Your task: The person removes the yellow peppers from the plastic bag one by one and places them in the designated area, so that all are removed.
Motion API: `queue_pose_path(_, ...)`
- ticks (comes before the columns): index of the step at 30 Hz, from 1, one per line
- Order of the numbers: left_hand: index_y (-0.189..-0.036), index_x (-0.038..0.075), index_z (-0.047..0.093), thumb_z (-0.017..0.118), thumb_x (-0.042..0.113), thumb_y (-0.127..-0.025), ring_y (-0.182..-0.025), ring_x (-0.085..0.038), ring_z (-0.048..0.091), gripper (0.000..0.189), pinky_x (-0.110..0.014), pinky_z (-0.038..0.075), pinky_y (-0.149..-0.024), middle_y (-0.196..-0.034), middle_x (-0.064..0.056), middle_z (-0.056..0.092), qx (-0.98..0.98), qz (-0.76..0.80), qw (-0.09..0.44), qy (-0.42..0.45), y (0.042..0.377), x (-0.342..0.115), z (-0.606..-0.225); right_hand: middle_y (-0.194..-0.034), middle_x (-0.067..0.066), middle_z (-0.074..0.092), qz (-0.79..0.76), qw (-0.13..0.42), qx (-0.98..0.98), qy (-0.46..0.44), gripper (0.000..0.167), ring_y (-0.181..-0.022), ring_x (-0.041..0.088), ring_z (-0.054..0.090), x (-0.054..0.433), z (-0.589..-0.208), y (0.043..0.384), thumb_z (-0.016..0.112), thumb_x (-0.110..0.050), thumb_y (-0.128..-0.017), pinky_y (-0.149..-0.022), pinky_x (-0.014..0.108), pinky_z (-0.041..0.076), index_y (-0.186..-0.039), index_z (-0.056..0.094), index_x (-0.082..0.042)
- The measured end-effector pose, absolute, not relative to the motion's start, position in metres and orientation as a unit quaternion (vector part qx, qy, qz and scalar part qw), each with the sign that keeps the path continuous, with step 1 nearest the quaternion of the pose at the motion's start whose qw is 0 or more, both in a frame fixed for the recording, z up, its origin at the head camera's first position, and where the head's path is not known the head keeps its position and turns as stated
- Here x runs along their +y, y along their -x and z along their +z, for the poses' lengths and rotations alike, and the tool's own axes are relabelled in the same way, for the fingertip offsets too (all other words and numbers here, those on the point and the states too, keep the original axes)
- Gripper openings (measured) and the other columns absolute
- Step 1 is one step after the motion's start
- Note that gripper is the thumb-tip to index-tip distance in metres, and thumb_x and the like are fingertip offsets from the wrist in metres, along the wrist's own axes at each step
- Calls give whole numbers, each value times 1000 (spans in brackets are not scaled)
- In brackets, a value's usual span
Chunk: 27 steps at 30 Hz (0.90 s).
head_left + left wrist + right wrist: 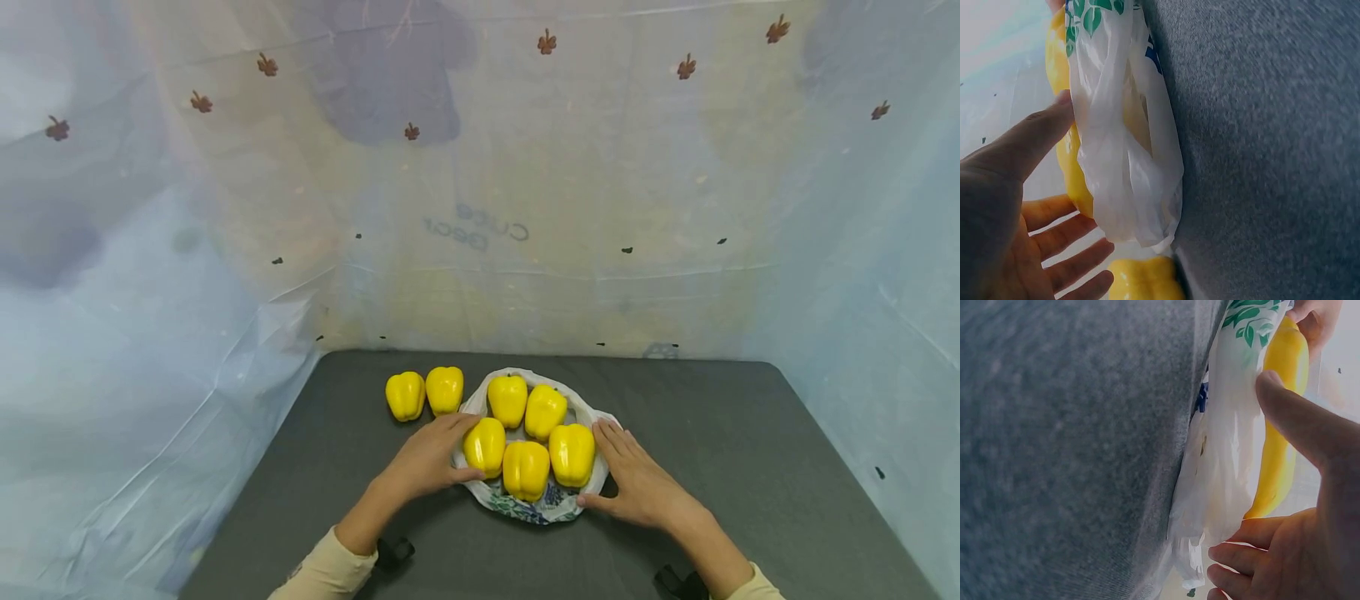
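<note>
A white plastic bag (517, 510) with green and blue print lies on the dark table, its rim rolled down. Several yellow bell peppers (526, 471) sit inside it. My left hand (429, 458) touches the bag's left side, its fingers spread and nearly straight beside the leftmost pepper (484, 447). At the right side, my right hand (641, 486) rests against the rim with extended fingers and thumb apart. Both wrist views show a thumb at the bag's edge, over the crumpled white plastic (1110, 150).
Two more yellow bell peppers (405, 396) stand outside the bag at its back left, one close to its rim. Dark grey cloth covers the table (720, 450). Translucent printed sheeting (570, 183) hangs behind and at both sides.
</note>
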<state>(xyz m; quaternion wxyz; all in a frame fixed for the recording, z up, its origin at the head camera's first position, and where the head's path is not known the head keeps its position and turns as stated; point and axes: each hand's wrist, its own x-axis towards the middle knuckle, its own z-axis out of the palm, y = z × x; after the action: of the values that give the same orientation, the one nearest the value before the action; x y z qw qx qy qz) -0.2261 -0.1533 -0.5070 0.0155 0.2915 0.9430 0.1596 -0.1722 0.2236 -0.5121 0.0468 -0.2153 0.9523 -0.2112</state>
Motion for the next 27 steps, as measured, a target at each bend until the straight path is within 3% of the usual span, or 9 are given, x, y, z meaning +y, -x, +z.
queue_pose_path(27, -163, 14, 47, 86, 53, -90, -145, -31, 53, 91, -55, 46, -118, -157, -7, 56, 943, 163, -25, -291, 225, -150, -513, -174, 27, 23, -202, 44, 954, 215, 120, -162, 47, 19, 222, -513, 171, 77, -68, -90, -130, 66, 16, -167, 25, 8)
